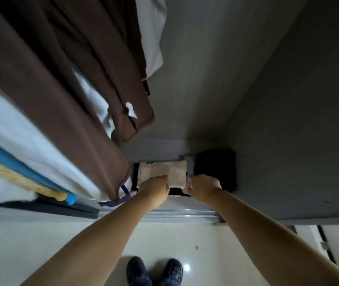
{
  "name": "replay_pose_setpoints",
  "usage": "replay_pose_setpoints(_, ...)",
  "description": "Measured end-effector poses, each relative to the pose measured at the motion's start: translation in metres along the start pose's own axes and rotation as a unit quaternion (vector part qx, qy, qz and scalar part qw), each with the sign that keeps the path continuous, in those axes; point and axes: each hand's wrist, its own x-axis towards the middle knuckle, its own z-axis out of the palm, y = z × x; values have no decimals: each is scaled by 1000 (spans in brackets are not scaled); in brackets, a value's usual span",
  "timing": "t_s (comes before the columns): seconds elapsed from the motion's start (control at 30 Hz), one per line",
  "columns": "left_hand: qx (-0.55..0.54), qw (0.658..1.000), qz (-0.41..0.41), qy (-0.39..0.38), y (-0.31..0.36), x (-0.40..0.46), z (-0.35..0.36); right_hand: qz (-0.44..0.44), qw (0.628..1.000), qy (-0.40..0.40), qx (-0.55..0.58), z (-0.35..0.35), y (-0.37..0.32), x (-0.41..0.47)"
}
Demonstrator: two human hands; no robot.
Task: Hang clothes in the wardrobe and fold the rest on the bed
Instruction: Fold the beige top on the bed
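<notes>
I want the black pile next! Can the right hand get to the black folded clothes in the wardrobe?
Probably yes. The right hand is already at the edge of the black folded clothes on the wardrobe floor, and nothing lies between them. The hanging brown garment is off to the left.

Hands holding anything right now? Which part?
Left hand grips the near edge of the folded beige cloth. Right hand reaches its near right corner; whether it grips cannot be told.

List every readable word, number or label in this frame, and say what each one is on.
"40", or something close, in dark print at the far edge of the folded beige cloth on the wardrobe floor; blurred, so uncertain.
The white tag on the brown garment: no text can be made out.
Nothing else is readable.
</notes>
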Motion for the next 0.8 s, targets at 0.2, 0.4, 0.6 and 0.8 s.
replay_pose_setpoints(0.2,-15,996,17,89,19,-30,-94,-6,998,68,15,-71,-1,-53)
replay_pose_setpoints(0.4,55,988,52,132,37,-60,-148,-3,994,107,14,-104,12,-95)
replay_pose_setpoints(0.6,108,977,122,136,74,-83,-198,50,983,173,45,-126,30,-149)
replay_pose_setpoints(0.8,170,942,256,138,146,-92,-218,195,949,224,109,-109,72,-224)
